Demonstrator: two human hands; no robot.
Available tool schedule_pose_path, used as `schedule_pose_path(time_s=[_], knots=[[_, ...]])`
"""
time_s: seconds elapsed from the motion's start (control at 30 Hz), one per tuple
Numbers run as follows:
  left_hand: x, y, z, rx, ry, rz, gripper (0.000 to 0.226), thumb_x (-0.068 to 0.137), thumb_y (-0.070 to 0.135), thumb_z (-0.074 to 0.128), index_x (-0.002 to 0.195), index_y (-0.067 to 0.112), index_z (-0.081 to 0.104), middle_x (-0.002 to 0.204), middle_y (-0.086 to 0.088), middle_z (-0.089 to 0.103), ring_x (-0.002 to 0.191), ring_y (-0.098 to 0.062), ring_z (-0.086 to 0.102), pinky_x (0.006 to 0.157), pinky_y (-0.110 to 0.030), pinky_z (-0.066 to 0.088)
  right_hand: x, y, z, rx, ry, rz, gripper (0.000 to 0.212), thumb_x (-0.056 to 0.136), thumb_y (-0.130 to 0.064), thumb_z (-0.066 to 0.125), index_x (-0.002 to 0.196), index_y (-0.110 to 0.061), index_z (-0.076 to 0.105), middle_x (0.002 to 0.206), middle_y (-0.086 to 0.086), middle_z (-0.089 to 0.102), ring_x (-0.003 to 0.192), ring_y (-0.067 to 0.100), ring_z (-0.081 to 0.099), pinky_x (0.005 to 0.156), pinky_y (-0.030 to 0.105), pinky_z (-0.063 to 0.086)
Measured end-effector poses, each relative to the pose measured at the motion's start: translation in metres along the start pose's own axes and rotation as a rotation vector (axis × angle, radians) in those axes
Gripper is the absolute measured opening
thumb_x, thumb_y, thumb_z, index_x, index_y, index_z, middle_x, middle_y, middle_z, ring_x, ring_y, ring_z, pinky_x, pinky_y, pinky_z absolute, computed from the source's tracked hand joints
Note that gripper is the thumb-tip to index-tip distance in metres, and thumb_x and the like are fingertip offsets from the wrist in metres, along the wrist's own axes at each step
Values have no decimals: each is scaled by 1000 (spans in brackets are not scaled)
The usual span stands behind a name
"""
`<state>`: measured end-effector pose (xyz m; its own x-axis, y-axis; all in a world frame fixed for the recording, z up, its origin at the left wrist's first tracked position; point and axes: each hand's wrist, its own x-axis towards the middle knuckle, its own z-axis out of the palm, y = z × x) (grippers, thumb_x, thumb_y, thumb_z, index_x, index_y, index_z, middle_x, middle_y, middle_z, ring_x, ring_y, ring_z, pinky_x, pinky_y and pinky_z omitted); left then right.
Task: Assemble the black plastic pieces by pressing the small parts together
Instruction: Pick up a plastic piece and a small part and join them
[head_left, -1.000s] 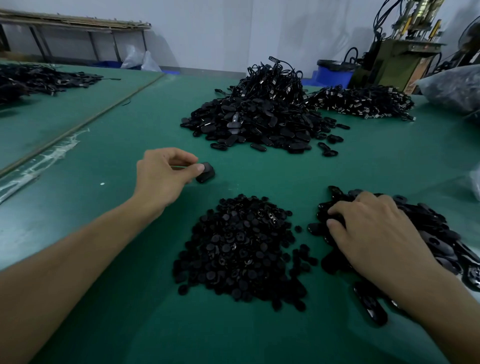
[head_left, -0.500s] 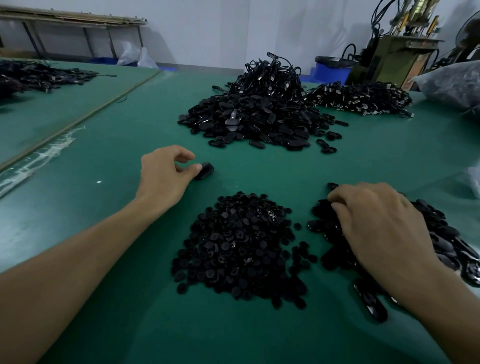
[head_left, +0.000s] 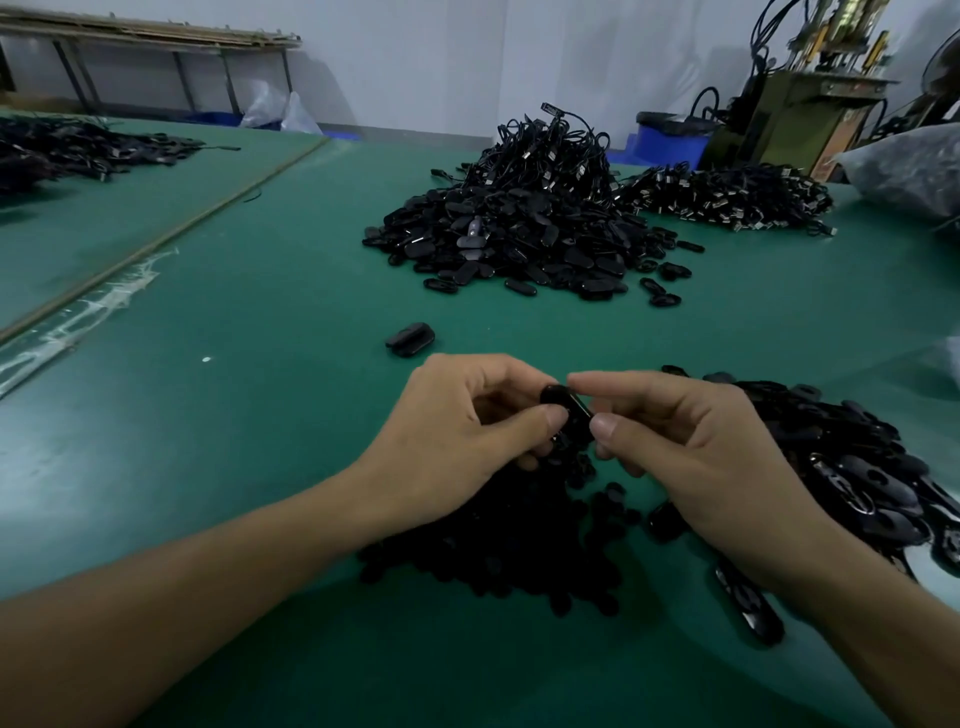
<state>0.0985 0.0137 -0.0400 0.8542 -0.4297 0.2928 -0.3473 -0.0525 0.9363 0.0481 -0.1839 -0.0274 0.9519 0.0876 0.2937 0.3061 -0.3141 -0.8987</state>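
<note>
Centrally, the left hand (head_left: 462, 436) and the right hand (head_left: 696, 452) meet above the green surface (head_left: 249, 426), and both pinch one black oval piece (head_left: 569, 410). Left hand: thumb laid against the near side of the piece, remaining fingers curled behind it. Right hand: forefinger tip on the upper end, thumb tip against the lower side, other fingers curled under. The piece is tilted, its rounded far end raised between the two hands; whether a small part sits in it cannot be told. Directly below the hands lies a heap of small round parts (head_left: 498, 551). Beside the right wrist spreads a heap of oval shells (head_left: 857, 467). A single black piece (head_left: 410, 340) lies alone on the surface just beyond the left hand. Farther back: a large mound of black pieces (head_left: 519, 244) topped with looped cords, and to its right a lower pile of cords with pale ends (head_left: 727, 200). A blue bin (head_left: 672, 140) and a machine (head_left: 810, 109) stand past the far edge.
</note>
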Motion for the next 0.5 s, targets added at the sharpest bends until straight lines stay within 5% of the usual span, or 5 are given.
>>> schedule_pose_path(time_s=[0.23,0.37,0.5], knots=[[-4,7,0,-223,14,-141,5,88,2,71,87,6,73,70,-8,72,61,-14,69,57,-22,56,-2,-3,7,28,23,46,24,76,-32,71,98,-25,75,89,-6,77,82,6,72,74,14,53],[-4,8,0,-237,25,-176,13,88,-1,71,94,11,70,72,-10,72,59,-16,69,56,-23,56,-1,-3,9,51,35,43,12,84,-18,71,94,-22,76,74,-7,75,64,-1,65,62,9,47],[-4,6,-2,-144,46,-137,9,87,4,75,84,12,73,70,-7,72,62,-17,70,59,-25,57,-2,-2,9,1,47,17,23,93,-5,65,96,-25,76,68,-15,70,63,-4,61,61,6,44]])
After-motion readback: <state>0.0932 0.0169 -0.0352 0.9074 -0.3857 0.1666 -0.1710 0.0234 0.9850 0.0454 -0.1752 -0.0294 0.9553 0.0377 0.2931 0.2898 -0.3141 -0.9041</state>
